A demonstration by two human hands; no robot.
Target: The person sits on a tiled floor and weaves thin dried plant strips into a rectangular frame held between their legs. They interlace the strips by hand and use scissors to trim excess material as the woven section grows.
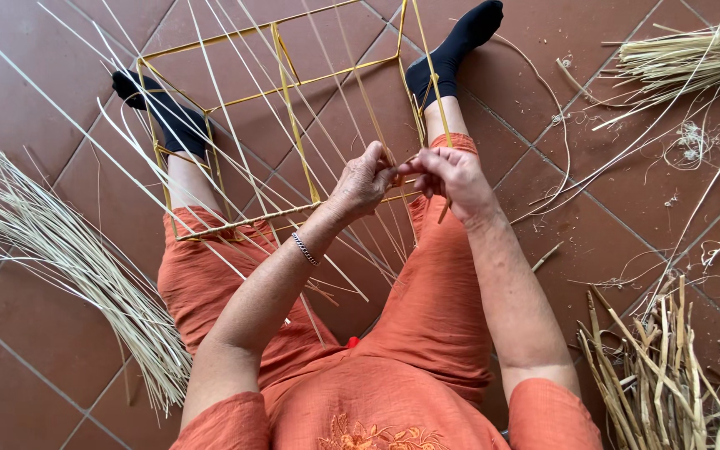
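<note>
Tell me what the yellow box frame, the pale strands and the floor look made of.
Frame: thin straight rods, likely painted or coated metal wire, an even yellow. Strands: probably split cane or dried reed, pale, matt, springy. Floor: seemingly terracotta tile, matt red-brown with grout lines.

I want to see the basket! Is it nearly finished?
Not nearly. Done: thin pale strips are strung across the yellow wire frame. In hand: the left hand and right hand pinch a strip at the frame's near edge. Left: the frame's sides are mostly open, and a big strip bundle lies unused.
</note>
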